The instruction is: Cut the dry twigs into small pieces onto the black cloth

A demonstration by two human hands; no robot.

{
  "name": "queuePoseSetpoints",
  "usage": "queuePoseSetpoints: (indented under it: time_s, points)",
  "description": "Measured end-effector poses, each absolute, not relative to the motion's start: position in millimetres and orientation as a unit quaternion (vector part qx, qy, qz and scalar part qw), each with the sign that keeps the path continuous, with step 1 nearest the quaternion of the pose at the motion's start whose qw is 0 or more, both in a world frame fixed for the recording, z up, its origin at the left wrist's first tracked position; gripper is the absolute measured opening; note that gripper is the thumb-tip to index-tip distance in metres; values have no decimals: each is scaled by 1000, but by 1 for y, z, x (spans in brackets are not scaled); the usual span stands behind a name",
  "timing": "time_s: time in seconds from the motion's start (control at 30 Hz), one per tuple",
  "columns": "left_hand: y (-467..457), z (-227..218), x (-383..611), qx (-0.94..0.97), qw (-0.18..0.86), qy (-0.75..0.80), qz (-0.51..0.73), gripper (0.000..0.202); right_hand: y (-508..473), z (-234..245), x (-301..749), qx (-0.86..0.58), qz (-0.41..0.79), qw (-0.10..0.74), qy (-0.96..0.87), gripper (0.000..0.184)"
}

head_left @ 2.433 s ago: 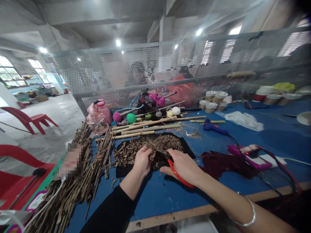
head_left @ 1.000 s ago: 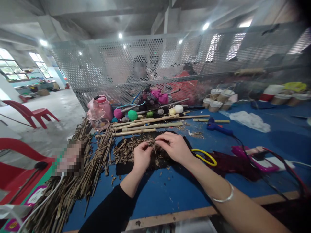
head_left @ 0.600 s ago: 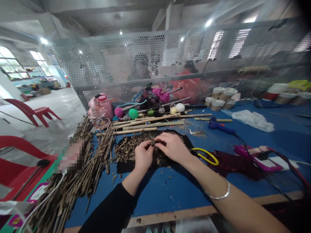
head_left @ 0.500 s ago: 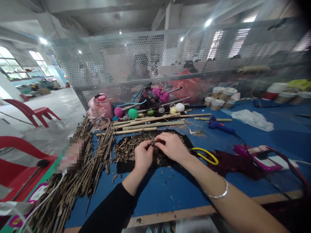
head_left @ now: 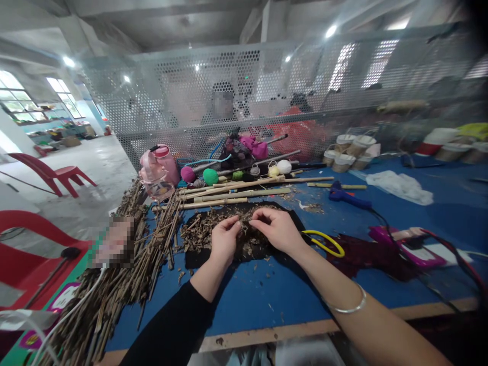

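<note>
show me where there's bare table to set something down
Bare blue table lies between the black mat and the wooden front edge, and again right of the glue gun, this side of the white cloth. Crowded: the mat's bark chips, twig bundle left, bamboo poles behind.

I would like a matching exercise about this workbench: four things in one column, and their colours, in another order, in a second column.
Things:
1. scissors handle
2. glue gun
3. water jug
4. cloth under the chips

Colours:
a. pink
b. black
c. yellow
d. blue

Pairs: 1-c, 2-d, 3-a, 4-b.
</note>
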State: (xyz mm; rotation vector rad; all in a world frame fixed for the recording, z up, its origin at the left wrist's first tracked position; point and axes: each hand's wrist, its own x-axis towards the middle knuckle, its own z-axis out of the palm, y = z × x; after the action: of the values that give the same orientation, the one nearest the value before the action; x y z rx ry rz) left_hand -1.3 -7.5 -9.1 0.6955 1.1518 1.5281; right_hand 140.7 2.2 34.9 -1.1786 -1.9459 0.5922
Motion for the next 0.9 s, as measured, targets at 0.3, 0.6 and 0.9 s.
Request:
queuePoseSetpoints:
  time_s: [0.3, 0.6, 0.9]
  points:
    - [-9, -11, -1, 320, 522, 492, 619, 29, -1, 20, 133, -400, 171, 422, -795, 12]
    - [-13, -4, 1, 293, 551, 463, 629, 23, 2, 12, 127, -402, 100, 397, -819, 15]
    - [-6, -12, -2, 233, 587, 427, 647, 37, 2, 11, 129, -406, 211, 448, -768, 7]
